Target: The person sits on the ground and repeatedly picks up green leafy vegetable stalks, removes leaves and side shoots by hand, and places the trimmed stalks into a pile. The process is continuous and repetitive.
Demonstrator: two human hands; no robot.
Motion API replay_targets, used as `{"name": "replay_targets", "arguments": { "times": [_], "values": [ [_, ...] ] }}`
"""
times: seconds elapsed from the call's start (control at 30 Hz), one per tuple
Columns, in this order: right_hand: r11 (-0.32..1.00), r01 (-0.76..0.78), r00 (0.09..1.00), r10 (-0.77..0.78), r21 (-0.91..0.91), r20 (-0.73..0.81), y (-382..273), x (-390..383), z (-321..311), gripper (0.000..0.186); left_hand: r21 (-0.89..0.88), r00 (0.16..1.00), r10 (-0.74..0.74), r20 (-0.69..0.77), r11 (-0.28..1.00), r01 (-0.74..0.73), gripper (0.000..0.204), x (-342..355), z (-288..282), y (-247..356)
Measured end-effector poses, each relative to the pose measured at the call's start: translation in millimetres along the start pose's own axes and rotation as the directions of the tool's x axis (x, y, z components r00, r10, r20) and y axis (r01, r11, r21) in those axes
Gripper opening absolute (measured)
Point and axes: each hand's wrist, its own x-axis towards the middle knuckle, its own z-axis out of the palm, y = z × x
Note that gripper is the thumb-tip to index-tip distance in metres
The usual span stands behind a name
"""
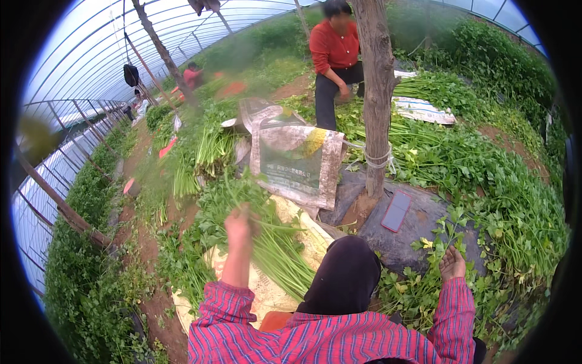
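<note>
My left hand, somewhat blurred, is closed on a celery stalk above a heap of cut celery. The bunch of long green stalks lies on a pale yellow sack, left of my dark-clad knee. On the other side, my right hand pinches a thin leafy celery sprig between its fingers, palm partly turned up. Loose celery leaves lie under and around that hand. Just beyond, a phone with a red edge rests on dark sheeting.
A wooden post with cord tied round it rises ahead of me. A printed bag stands left of it. Behind, a person in red works. Celery heaps cover the right side. More posts and plants line the left.
</note>
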Motion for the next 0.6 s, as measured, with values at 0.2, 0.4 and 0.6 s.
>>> {"name": "replay_targets", "arguments": {
  "times": [0.2, 0.4, 0.6],
  "values": [
    [0.989, 0.101, 0.979, -0.118, -0.107, -0.167, -16, 4, -50, 0.038, 0.745, 0.834, 0.076, -0.546, 0.498, 0.443, 0.057, 61, -141, -24],
    [0.975, 0.192, 0.881, -0.22, -0.108, -0.419, -51, -9, -122, 0.02, 0.71, 0.998, 0.04, 0.058, 0.7, -0.069, 0.054, 38, 28, -76],
    [0.81, 0.553, 0.526, -0.522, -0.195, -0.671, -147, -21, -213, 0.018, 0.008, 0.556, 0.247, 0.794, 0.91, -0.415, 0.034, -83, 262, -15]
  ]
}}
